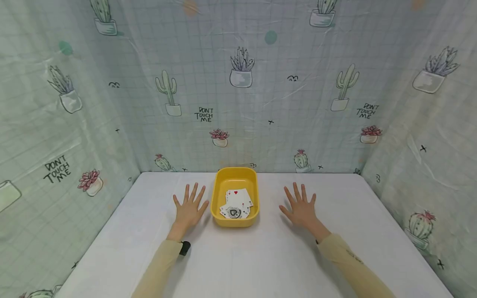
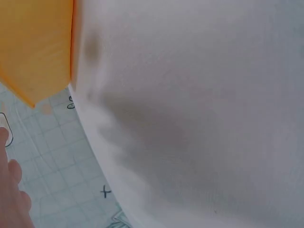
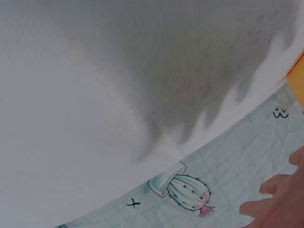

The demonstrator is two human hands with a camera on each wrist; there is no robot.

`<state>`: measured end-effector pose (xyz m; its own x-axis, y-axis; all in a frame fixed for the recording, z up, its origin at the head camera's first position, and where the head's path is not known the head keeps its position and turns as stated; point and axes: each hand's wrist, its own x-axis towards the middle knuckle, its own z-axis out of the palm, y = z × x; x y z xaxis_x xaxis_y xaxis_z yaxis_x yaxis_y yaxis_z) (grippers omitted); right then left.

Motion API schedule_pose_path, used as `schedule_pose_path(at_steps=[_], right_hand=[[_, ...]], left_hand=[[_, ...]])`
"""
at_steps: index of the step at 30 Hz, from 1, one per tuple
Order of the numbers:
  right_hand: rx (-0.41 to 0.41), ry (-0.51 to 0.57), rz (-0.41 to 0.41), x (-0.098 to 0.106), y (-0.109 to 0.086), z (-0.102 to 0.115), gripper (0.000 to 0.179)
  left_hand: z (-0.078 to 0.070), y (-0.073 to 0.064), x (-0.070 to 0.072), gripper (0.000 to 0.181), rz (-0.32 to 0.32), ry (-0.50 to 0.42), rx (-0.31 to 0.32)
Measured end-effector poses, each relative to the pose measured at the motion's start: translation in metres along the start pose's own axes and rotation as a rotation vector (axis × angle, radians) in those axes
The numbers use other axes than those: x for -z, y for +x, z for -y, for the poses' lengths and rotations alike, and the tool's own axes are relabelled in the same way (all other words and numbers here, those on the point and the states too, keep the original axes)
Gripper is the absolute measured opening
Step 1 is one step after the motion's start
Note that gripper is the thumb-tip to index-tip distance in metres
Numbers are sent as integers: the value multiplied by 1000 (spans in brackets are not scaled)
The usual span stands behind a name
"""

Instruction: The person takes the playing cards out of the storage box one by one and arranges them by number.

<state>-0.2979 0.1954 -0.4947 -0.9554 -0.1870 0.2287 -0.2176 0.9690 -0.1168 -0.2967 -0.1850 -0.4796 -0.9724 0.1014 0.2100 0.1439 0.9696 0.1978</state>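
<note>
The yellow box (image 1: pixel 234 223) stands by the middle of the far edge of the desk (image 1: pixel 231 265); its walls probably serve to keep the loose cards (image 1: pixel 237 199) together. The left hand (image 1: pixel 187 212) and right hand (image 1: pixel 302 211), one on each side, have fingers spread wide, holding nothing.

White table (image 1: pixel 238 265); its far edge (image 1: pixel 309 173) ran straight across at 12 o'clock. Directly on it sat one yellow bin (image 1: pixel 234 222), also toward 12, near that edge.
</note>
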Motion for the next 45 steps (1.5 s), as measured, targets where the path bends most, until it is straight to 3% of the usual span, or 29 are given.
schedule_pose_path(at_steps=[8, 21, 36, 45], right_hand=[[8, -39, 42, 11, 8, 6, 72], [48, -62, 83, 19, 20, 15, 72], [178, -58, 74, 29, 37, 34, 69], [330, -37, 88, 32, 47, 54, 70]], left_hand=[[-1, 6, 3, 58, 14, 9, -18], [-9, 17, 9, 56, 43, -7, -99], [-26, 7, 7, 56, 34, -5, -249], [-26, -3, -2, 58, 81, 17, -304]])
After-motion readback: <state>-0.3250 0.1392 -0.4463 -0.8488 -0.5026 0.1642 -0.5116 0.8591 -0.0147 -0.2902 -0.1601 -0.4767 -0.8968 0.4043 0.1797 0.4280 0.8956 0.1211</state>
